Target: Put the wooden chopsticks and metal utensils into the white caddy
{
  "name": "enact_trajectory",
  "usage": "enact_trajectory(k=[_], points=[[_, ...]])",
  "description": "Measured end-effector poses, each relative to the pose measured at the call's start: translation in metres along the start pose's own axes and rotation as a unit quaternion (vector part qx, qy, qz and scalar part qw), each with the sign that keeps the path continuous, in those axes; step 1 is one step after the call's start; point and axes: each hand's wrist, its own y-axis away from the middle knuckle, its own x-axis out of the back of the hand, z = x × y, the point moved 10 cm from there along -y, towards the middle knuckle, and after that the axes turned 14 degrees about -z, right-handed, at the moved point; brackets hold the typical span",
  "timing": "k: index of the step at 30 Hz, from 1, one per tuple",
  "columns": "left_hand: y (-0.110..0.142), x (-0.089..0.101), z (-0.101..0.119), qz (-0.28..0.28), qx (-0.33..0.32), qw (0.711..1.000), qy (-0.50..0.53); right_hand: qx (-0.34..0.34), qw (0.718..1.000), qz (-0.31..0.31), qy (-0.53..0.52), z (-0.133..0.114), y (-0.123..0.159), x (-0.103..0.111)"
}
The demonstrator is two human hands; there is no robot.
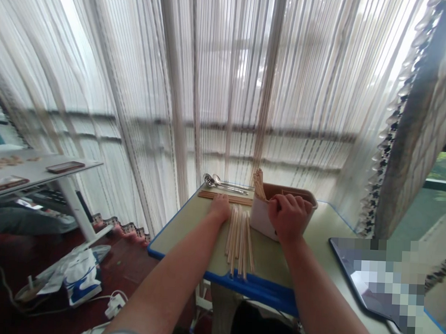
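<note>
My left hand (220, 206) rests at the back of the table, its fingers closed over a row of brown chopsticks (239, 200) lying crosswise. Just right of that wrist, a loose bunch of pale wooden chopsticks (240, 239) points toward the table's front edge. My right hand (290, 213) is curled over the near rim of a white box with a brown inside (262, 219). Another bundle of pale chopsticks (259, 182) stands upright in the box's left corner. Behind the brown chopsticks lie metal spoons and a slotted ladle (209, 180).
The table (183, 229) has a blue edge. A tablet (366, 276), partly pixelated, lies at its right. Sheer curtains (226, 88) hang behind. At left stands a second table (60, 177) with a brown tray (65, 167); bags and a power strip (116, 304) are on the floor.
</note>
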Motion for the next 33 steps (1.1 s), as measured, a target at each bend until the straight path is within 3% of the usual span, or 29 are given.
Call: enact_trajectory(k=[3, 6, 9, 11, 13, 17, 25, 33], points=[[0.003, 0.003, 0.003, 0.006, -0.01, 1.0, -0.001, 0.038, 0.998, 0.045, -0.013, -0.011, 0.006, 0.014], [0.007, 0.007, 0.006, 0.014, -0.019, 1.0, 0.002, 0.141, 0.987, 0.059, -0.049, -0.043, 0.017, 0.023], [0.011, 0.013, 0.008, 0.027, -0.029, 0.999, 0.004, 0.224, 0.968, -0.074, -0.087, -0.084, 0.024, -0.003], [0.014, 0.016, 0.01, 0.035, -0.035, 0.999, 0.006, 0.194, 0.956, -0.21, -0.064, -0.098, 0.027, -0.038], [0.016, 0.019, 0.012, 0.04, -0.043, 0.998, 0.01, 0.118, 0.94, -0.32, -0.014, -0.094, 0.03, -0.071], [0.02, 0.022, 0.018, 0.037, -0.053, 0.998, 0.02, 0.0, 0.903, -0.428, 0.028, -0.074, 0.042, -0.11], [0.032, 0.028, 0.036, 0.034, -0.098, 0.992, 0.066, -0.025, 0.885, -0.464, -0.023, -0.067, 0.055, -0.128], [0.03, 0.021, 0.034, 0.01, -0.096, 0.992, 0.077, 0.017, 0.881, -0.467, -0.073, -0.067, 0.055, -0.131]])
